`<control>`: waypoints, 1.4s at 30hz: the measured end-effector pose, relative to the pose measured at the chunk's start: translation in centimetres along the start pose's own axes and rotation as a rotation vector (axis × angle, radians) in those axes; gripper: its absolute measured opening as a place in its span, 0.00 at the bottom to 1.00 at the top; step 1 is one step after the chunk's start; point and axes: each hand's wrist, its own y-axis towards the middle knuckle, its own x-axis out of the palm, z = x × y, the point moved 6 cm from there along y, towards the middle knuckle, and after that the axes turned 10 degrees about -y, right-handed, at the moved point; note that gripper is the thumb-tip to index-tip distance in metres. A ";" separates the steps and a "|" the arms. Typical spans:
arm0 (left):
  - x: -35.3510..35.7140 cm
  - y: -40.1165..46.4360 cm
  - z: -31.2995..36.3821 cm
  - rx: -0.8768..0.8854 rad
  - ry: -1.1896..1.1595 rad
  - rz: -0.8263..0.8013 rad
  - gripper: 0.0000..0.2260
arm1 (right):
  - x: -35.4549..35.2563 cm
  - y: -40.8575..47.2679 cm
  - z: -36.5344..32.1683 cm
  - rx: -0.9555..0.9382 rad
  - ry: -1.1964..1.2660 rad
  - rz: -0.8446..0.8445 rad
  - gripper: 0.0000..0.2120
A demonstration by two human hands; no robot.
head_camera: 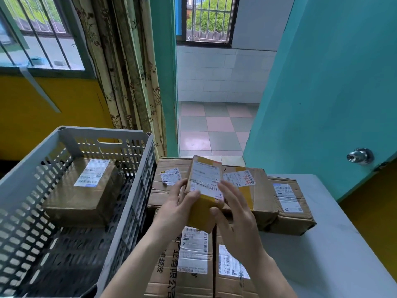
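Observation:
A small cardboard parcel (205, 186) with yellow tape and a white shipping label is held up above the other boxes, tilted with its label towards me. My left hand (179, 204) grips its left side, thumb on the label's lower edge. My right hand (234, 214) holds its right side, fingers along the edge and thumb under the yellow end. A grey plastic crate (133, 211) stands to the left with one labelled cardboard box (82, 190) inside it.
Several labelled cardboard boxes (285, 203) lie on a white table (335, 244) under and beyond my hands. A teal door (322, 82) with a metal knob (359, 156) stands open at the right. Ahead is a tiled doorway; a curtain hangs behind the crate.

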 end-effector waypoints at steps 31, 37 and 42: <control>-2.2 0.6 0.9 -0.088 0.513 0.042 0.34 | 2.0 3.1 0.4 0.551 0.348 -0.473 0.13; -3.0 2.0 0.7 -0.074 0.484 0.078 0.39 | 3.2 4.1 0.9 0.535 0.308 -0.474 0.15; -2.5 1.8 -0.1 -0.081 0.391 -0.042 0.45 | 3.5 3.0 0.2 0.515 0.402 -0.509 0.18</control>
